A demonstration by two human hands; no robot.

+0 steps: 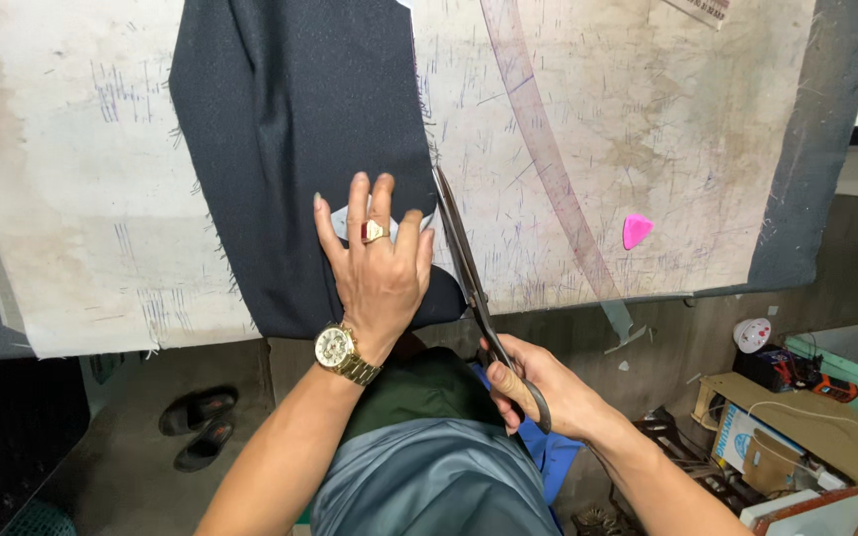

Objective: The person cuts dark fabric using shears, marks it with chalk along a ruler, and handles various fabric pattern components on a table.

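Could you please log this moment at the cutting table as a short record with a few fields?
Left hand: pressed flat on the dark fabric
Right hand: grips the scissors
Scissors: blades along the fabric's right edge
Table: worn, pen-marked covering
Nearby: pink chalk, clear curved ruler
Floor: black sandals

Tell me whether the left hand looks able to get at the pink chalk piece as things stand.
Probably yes. The left hand lies flat on the dark fabric, holding nothing, and the pink chalk piece sits uncovered; only the scissors in the right hand lie between.
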